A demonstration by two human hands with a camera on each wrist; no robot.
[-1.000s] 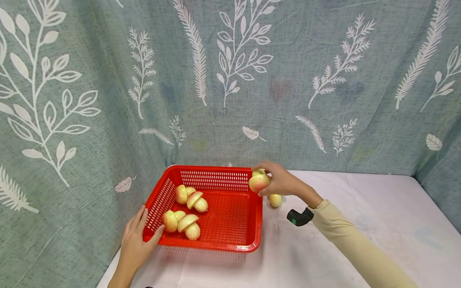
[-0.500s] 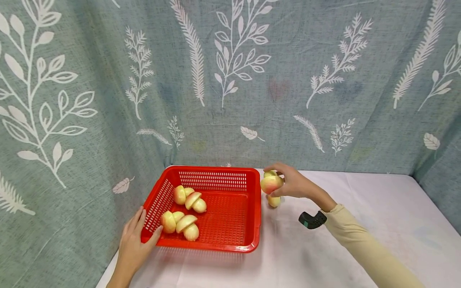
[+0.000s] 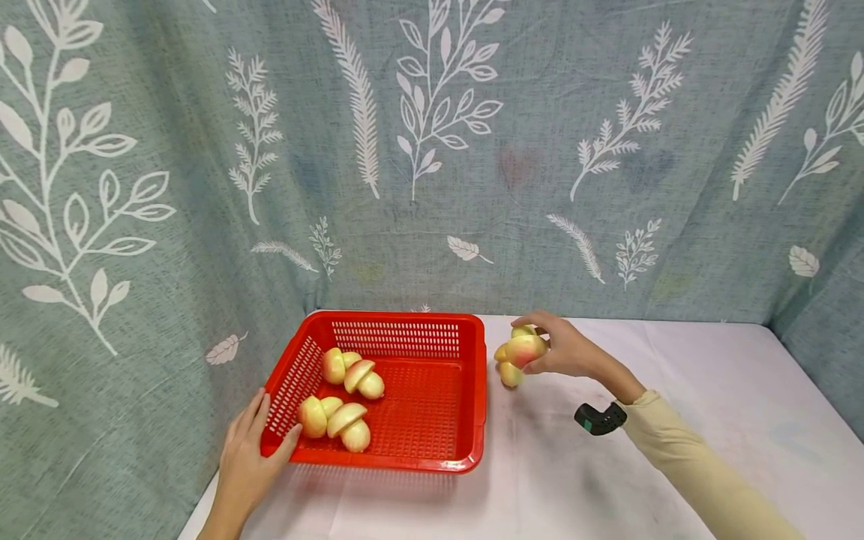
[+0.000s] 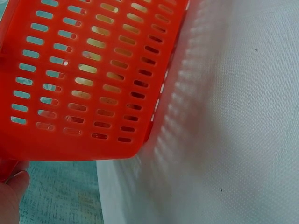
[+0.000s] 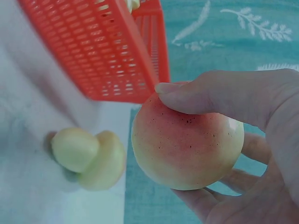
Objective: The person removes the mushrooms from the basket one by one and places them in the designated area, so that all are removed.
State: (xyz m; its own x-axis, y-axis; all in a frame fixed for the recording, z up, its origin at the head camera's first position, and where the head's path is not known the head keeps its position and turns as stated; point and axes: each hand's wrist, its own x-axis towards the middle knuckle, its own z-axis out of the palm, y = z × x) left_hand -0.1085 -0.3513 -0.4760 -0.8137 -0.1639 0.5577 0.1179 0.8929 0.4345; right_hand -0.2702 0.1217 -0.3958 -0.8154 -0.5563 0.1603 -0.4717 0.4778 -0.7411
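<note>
My right hand holds a yellow mushroom with a pink-blushed, shiny cap, thumb on one side and fingers on the other. In the right wrist view its round cap fills the grasp and hides the stem. Just below it in the head view, a second mushroom lies on the table beside the basket's right side. My left hand grips the near left corner of the red basket, thumb at the front rim and fingers along the left rim. Several similar mushrooms lie in the basket's left half.
A white cloth covers the table. Green leaf-patterned curtains rise behind it and on both sides, close by the basket's left and back. A black wrist-camera mount hangs below my right wrist.
My right hand has moved rightward from the basket's right rim, carrying the mushroom out over the table near the lying one. The left hand keeps its place on the basket.
</note>
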